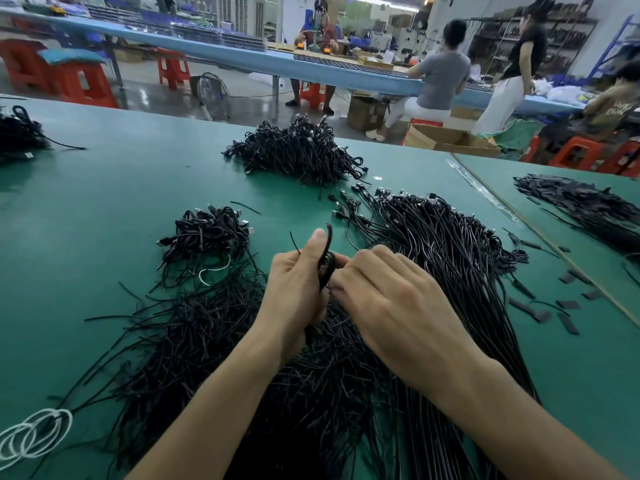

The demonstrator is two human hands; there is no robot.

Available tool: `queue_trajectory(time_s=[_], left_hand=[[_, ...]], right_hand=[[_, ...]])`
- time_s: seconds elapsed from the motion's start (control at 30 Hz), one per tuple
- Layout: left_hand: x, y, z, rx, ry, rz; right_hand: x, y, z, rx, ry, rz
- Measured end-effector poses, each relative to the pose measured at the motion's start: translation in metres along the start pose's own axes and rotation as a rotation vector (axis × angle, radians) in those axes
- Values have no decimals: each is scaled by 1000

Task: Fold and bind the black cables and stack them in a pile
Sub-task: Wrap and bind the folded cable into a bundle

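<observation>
Black cable (pixel 327 263) gripped in left hand (pixel 294 289), right hand (pixel 391 299) pinching it, bound pile (pixel 207 233) centre left, cardboard box (pixel 450 140) upper right, contents hidden

Left forearm (pixel 214 393) and right forearm (pixel 502 410) are bare, as are left grip (pixel 298 285) and right grip (pixel 391 303).

Pretty clearly a factory floor: a long green bench (pixel 104 220) heaped with black cables (pixel 298 150), and a blue bench (pixel 225 55) behind with seated workers (pixel 440 81). Red plastic stools (pixel 83 83), cardboard boxes (pixel 446 138) and stocked shelves (pixel 561 39) too.
</observation>
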State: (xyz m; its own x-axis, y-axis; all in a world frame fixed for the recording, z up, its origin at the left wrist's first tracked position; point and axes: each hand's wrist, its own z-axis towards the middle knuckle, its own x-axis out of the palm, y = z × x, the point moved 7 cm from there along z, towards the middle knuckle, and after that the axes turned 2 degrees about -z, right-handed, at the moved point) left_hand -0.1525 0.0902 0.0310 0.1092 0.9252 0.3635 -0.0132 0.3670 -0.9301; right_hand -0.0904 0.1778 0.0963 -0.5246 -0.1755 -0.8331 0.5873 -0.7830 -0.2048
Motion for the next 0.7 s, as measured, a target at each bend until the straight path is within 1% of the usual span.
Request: queue_trajectory(time_s=[0.1,0.17,0.3,0.4,0.47,0.57,0.63,0.7], left_hand=[[-1,2,0,7,-10,37],[-1,7,-1,-24,17,72],[5,22,-5,-171,221,150],[9,29,-10,-271,302,204],[12,32,-12,-325,326,224],[15,32,-12,-387,316,202],[17,31,-13,-417,341,148],[19,31,-15,-463,417,100]], right_hand=[[-1,6,2,-68,-50,-69],[-4,12,3,-127,-69,-96],[-8,17,4,-301,-20,-111],[-8,13,3,-331,56,-64],[-5,9,3,-283,120,-25],[0,-2,3,-126,220,72],[4,-12,2,0,253,191],[9,-23,2,135,270,346]])
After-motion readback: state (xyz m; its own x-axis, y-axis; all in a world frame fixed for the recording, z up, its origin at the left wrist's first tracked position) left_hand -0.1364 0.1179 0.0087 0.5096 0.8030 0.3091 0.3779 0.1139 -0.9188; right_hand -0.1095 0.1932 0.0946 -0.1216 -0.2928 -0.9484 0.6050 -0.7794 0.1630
